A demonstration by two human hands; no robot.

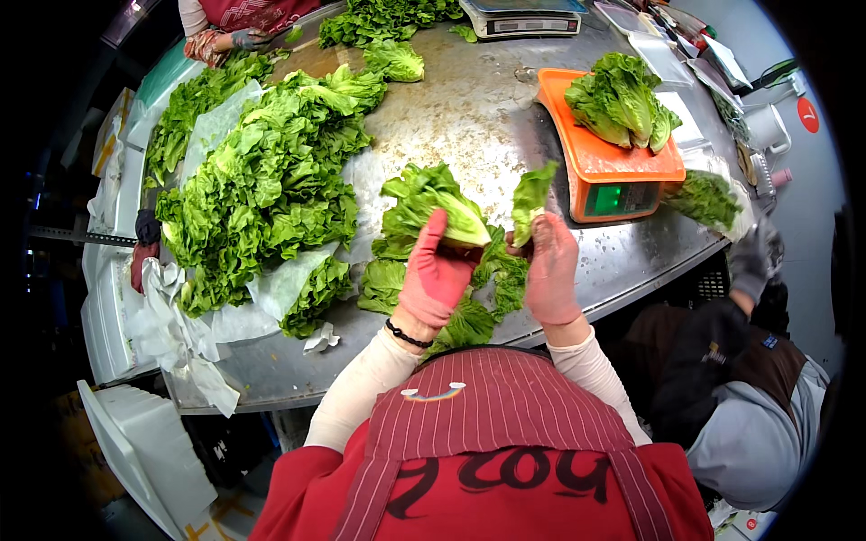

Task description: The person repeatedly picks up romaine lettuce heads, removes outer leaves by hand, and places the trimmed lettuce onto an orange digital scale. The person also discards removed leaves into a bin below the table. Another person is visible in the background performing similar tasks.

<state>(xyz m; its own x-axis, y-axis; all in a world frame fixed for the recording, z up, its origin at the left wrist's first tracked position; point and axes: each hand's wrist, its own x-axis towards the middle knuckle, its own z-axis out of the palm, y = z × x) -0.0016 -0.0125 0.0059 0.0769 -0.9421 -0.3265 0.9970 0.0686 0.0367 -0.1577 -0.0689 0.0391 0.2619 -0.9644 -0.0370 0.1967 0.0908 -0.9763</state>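
Note:
My left hand (pixel 438 274), in a pink-red work glove, grips a head of green leaf lettuce (pixel 433 203) with its pale cut base pointing right. Just to the right, my gloved right hand (pixel 551 270) pinches a single detached lettuce leaf (pixel 532 196), held upright and apart from the head. Under and between both hands, loose lettuce leaves (pixel 467 321) lie along the near table edge. A large pile of lettuce heads (pixel 270 182) fills the left of the metal table (pixel 460 115), partly over white paper sheets (pixel 287 280).
An orange digital scale (pixel 612 166) at the right holds several lettuce heads (pixel 619 101). At the far side stands another scale (pixel 524 24). One co-worker's gloved hands (pixel 226 42) are at far left; another person (pixel 734 379) works close on my right. A white foam box (pixel 145 453) stands lower left.

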